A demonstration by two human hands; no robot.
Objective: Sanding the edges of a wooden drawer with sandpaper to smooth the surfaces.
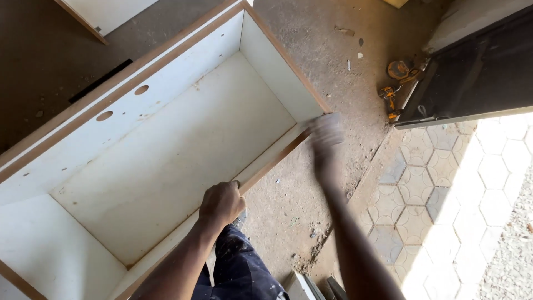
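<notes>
The left hand (221, 204) is clenched over the near edge of an open cabinet carcass (166, 144), fingers curled over the rim about halfway along that side. The right hand (326, 132) is at the carcass's near right corner, touching or just at the edge; it is blurred, so I cannot tell whether it grips the board or is open.

The carcass lies on its back on the floor (311, 66), a shallow rectangular box of white-faced board with raw brown edges showing all round the rim. Its inner faces are smooth, scuffed and dusted with yellowish marks. Two round holes (122, 103) are cut in the far long wall, side by side, with small screw holes scattered near them. Another white panel with a brown edge (105, 14) lies at the top left, apart from the carcass.

The floor is bare, dusty brown concrete strewn with small chips and debris. To the right it gives way to grey hexagonal paving blocks (422, 183), bright with sunlight further out. An orange-and-black cordless drill (391, 100) lies on the floor beside a dark door (477, 72). The person's dark, paint-flecked trousers (239, 266) show below the left forearm.
</notes>
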